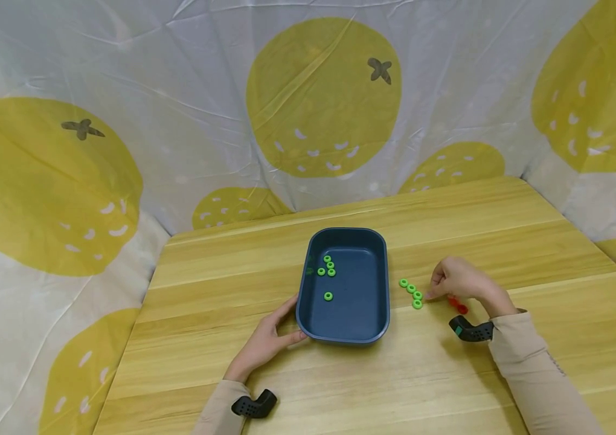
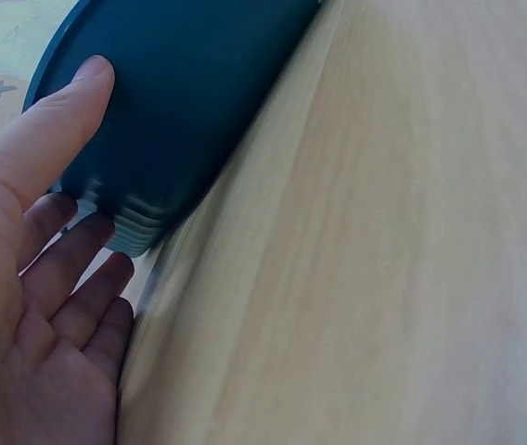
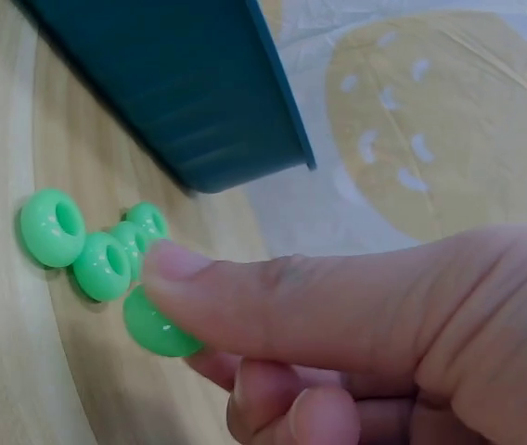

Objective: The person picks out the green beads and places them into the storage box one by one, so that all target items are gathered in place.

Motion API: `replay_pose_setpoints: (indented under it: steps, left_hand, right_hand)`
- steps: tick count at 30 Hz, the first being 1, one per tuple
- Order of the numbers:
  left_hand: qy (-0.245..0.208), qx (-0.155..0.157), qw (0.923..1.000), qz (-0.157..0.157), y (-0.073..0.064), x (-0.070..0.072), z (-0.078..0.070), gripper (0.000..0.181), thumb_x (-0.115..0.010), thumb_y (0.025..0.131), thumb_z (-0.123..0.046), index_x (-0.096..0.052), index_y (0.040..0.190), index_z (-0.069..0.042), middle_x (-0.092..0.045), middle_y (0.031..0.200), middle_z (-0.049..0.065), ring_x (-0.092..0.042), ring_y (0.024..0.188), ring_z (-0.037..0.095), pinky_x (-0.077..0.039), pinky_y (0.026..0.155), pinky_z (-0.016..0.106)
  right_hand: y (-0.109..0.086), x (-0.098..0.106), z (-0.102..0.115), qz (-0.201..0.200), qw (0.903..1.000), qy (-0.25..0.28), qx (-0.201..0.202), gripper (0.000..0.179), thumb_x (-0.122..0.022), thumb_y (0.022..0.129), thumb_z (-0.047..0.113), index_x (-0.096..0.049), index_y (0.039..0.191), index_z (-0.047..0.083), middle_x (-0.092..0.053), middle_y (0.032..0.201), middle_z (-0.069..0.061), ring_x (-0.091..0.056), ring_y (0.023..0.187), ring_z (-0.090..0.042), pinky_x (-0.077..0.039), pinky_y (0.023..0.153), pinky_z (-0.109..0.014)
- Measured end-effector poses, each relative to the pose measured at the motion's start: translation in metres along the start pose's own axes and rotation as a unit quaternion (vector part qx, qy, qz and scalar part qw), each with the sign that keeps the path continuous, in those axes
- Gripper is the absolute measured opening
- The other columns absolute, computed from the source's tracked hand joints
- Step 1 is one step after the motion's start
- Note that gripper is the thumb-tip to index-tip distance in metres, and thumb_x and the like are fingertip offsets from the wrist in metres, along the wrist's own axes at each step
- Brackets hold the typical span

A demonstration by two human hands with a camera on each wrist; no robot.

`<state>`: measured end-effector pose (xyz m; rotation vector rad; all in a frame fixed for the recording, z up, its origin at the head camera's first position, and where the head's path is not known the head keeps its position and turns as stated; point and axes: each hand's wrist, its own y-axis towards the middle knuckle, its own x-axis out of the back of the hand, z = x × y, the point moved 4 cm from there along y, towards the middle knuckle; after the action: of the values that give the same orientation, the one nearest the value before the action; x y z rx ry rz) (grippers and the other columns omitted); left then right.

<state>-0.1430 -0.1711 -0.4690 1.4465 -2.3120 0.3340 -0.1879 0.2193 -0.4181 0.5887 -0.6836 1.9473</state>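
A dark blue rectangular tray point(image 1: 359, 296) stands on the wooden table, with several green ring beads point(image 1: 331, 272) on its floor. My left hand point(image 1: 264, 341) rests at its near left corner, thumb point(image 2: 78, 107) against the outer wall and the other fingers around the corner, loosely bent. To the right of the tray, my right hand point(image 1: 462, 281) pinches a green ring bead point(image 3: 160, 324) between thumb and fingertip. Just left of that hand, several more green ring beads point(image 1: 410, 289) lie in a short slanting row. Red beads point(image 1: 462, 309) show below the right hand, partly hidden by it.
A wood-grain table point(image 1: 221, 272) carries everything. Behind it and at its sides hangs a pale cloth point(image 1: 188, 121) printed with yellow fruit. Black bands point(image 1: 253, 405) sit at both wrists over beige sleeves.
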Motion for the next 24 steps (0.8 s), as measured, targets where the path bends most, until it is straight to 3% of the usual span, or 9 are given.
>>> replay_pose_setpoints:
  steps: [6,10,17,24]
  left_hand:
    - [0.005,0.001,1.0000,-0.003,-0.002,0.000,0.001,0.076,-0.077,0.087,-0.025,-0.039,0.153,-0.025,-0.039,0.156,0.000,-0.030,0.147,0.023,-0.024,0.120,0.051]
    - [0.006,0.000,1.0000,-0.002,-0.003,0.000,0.002,0.076,-0.077,0.087,-0.025,-0.038,0.153,-0.024,-0.039,0.156,0.001,-0.030,0.147,0.025,-0.024,0.119,0.053]
    - [0.006,-0.006,0.9999,-0.010,-0.002,0.003,0.002,0.077,-0.077,0.087,-0.026,-0.038,0.153,-0.027,-0.039,0.157,0.000,-0.030,0.147,0.025,-0.023,0.120,0.052]
    - [-0.001,-0.005,1.0000,-0.002,0.000,0.001,0.000,0.076,-0.077,0.087,-0.022,-0.039,0.153,-0.023,-0.039,0.156,0.002,-0.029,0.147,0.025,-0.023,0.120,0.052]
  right_hand:
    - [0.000,0.006,-0.001,-0.007,0.9982,0.053,-0.028,0.020,-0.071,0.089,0.010,-0.066,0.076,-0.004,-0.046,0.055,0.002,-0.042,0.047,-0.010,-0.037,0.044,-0.022]
    - [0.005,0.014,0.009,-0.024,0.9978,0.059,-0.015,0.025,-0.068,0.092,0.013,-0.065,0.078,-0.007,-0.048,0.057,0.001,-0.043,0.049,-0.012,-0.040,0.047,-0.025]
    - [0.030,0.030,0.061,-0.042,0.9988,0.015,0.019,0.022,-0.072,0.091,0.020,-0.069,0.077,0.003,-0.046,0.055,0.002,-0.045,0.049,-0.013,-0.037,0.048,-0.025]
    - [0.065,0.013,0.113,-0.006,0.9975,-0.036,0.060,0.031,-0.074,0.089,0.017,-0.064,0.061,0.009,-0.041,0.050,0.002,-0.042,0.046,-0.014,-0.041,0.055,-0.027]
